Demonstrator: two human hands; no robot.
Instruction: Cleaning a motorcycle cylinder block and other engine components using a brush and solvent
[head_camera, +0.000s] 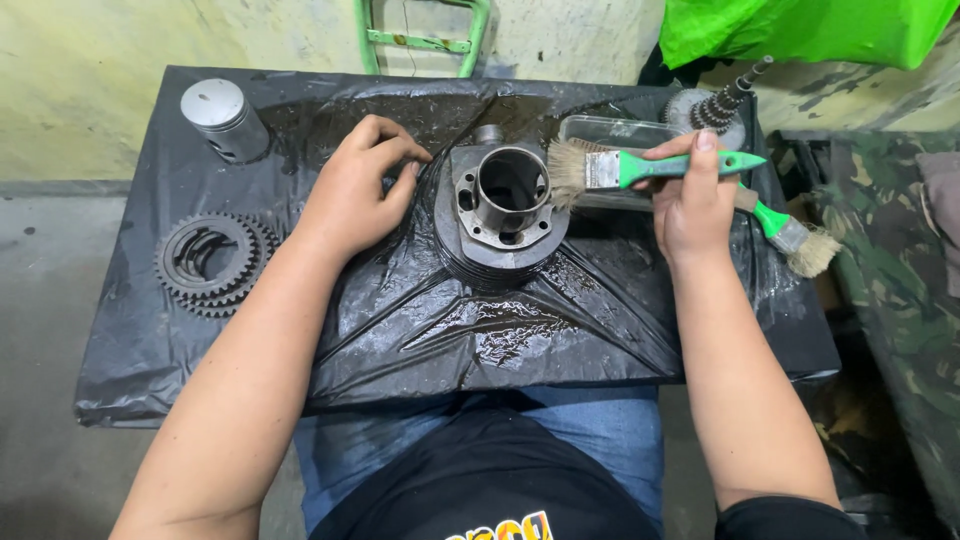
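Being gripped by right hand (693, 200): green brush (640, 168), bristles at cylinder (500, 205) rim. Left hand (355, 190) curled empty, bracing beside it. Risk: cylinder sliding on wet black plastic (500, 330).

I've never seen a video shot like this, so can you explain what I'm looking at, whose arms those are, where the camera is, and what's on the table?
The camera sits on a person's head and looks down, so the two bare arms are that person's own. In front of them is a table covered in wet black plastic. In the middle stands a finned metal cylinder with a round bore. The left hand rests beside the cylinder, on the plastic. The right hand holds a green-handled brush, its bristles against the cylinder's top rim. A second brush lies behind that hand. Also on the table: a silver piston at the far left, a stack of gears on the left, a clear tray and a gear shaft at the far right.
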